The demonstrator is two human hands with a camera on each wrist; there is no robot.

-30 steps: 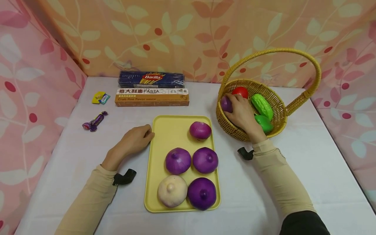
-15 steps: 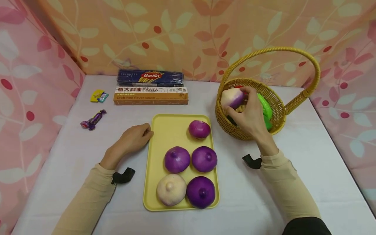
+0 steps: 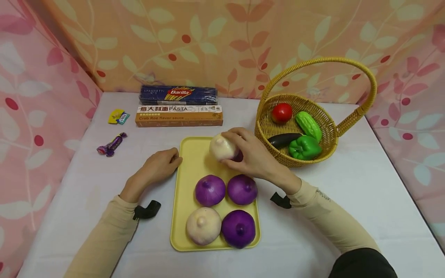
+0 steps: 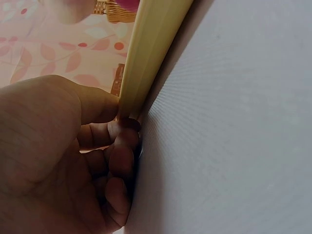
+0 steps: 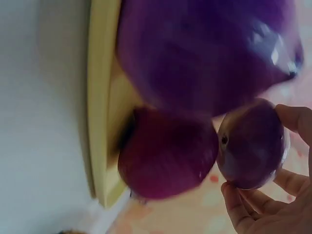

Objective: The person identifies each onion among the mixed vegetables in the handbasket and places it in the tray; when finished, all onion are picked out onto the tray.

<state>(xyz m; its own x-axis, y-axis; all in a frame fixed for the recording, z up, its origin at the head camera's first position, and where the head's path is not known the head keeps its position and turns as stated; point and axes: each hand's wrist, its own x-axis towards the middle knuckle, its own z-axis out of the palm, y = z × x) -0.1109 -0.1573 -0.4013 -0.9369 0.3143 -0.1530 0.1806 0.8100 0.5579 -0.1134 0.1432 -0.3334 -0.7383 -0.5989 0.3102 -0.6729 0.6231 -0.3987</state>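
Note:
My right hand (image 3: pixel 255 158) pinches a white-and-purple turnip (image 3: pixel 221 147) above the upper part of the yellow tray (image 3: pixel 189 154), white side up. Its purple underside faces the right wrist camera, where thumb and fingertips hold the turnip (image 5: pixel 253 146) at its edges. With thumb and curled fingers, my left hand (image 3: pixel 156 166) grips the tray's left rim, also seen in the left wrist view as the tray edge (image 4: pixel 146 58). Purple turnips (image 3: pixel 210 190) and a white one (image 3: pixel 203 226) sit lower on the tray. A red onion (image 5: pixel 165 156) there is hidden by my right hand in the head view.
At the right stands a wicker basket (image 3: pixel 332 146) with a tall handle, holding a tomato (image 3: pixel 282 112), a bitter melon (image 3: pixel 308 126), an eggplant (image 3: pixel 283 140) and a green pepper (image 3: pixel 304 148). Pasta boxes (image 3: pixel 179 116) lie at the back, wrapped candies (image 3: pixel 112 144) at the left.
My right hand has lifted the white-and-purple turnip out of the basket and carried it left over the tray. My left hand stays at the tray's left rim.

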